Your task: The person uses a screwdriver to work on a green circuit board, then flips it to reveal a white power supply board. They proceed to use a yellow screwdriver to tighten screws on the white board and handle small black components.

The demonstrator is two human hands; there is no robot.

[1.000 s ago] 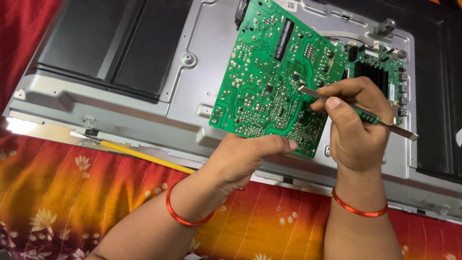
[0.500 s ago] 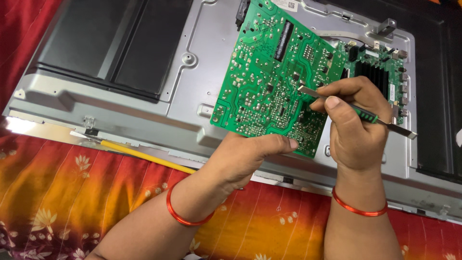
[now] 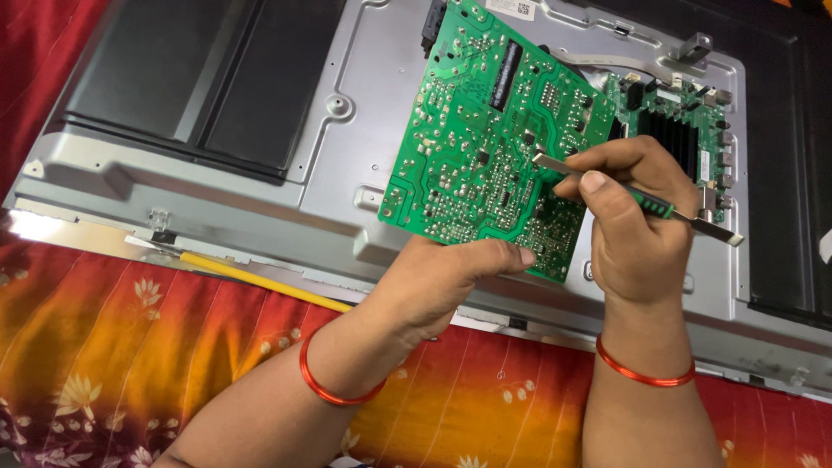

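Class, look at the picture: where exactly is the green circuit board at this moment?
In the head view, the green circuit board sits upper centre, tilted up over the grey metal panel. The left hand grips its lower edge; the right hand touches a flat metal tool to it.

1. The tilted green circuit board (image 3: 485, 139) blocks the middle of the metal chassis (image 3: 364, 165).
2. A second board with a black heatsink (image 3: 672, 130) crowds the right.
3. The flat black panel (image 3: 199, 78) on the left lies open.
4. A yellow strip (image 3: 260, 282) crosses the near edge.

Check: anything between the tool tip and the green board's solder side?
Nothing visible. The right hand holds the green-handled tool with its tip on the green circuit board; the left hand grips the board's lower edge, clear of the tip.
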